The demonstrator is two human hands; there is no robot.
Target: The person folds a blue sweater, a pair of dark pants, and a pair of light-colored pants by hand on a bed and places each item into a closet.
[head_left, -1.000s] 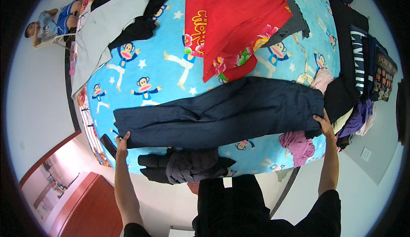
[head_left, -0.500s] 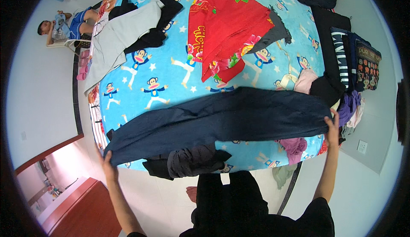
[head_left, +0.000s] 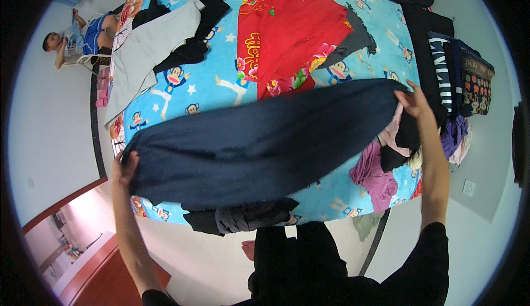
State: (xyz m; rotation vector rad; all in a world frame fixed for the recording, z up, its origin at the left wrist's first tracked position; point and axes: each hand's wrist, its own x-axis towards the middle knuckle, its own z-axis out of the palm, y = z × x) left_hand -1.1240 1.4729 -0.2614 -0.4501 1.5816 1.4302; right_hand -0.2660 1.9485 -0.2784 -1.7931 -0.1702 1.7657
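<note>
A pair of dark navy trousers is stretched out sideways above the near part of the bed. My left hand grips its left end, fingers closed on the cloth. At the opposite end, my right hand pinches the fabric's far corner. Below the trousers, a heap of dark clothes lies along the bed's near edge. A mauve garment and a pale pink cloth lie close to my right hand.
The bed has a blue monkey-print blanket. On it lie a red floral cloth and light grey trousers beside black clothes. Folded garments are stacked at the right edge. A person sits at far left.
The trousers' right end has swung away from me, and the fabric has spread wider between my hands. My left hand has moved left and up, my right hand up and slightly left.
</note>
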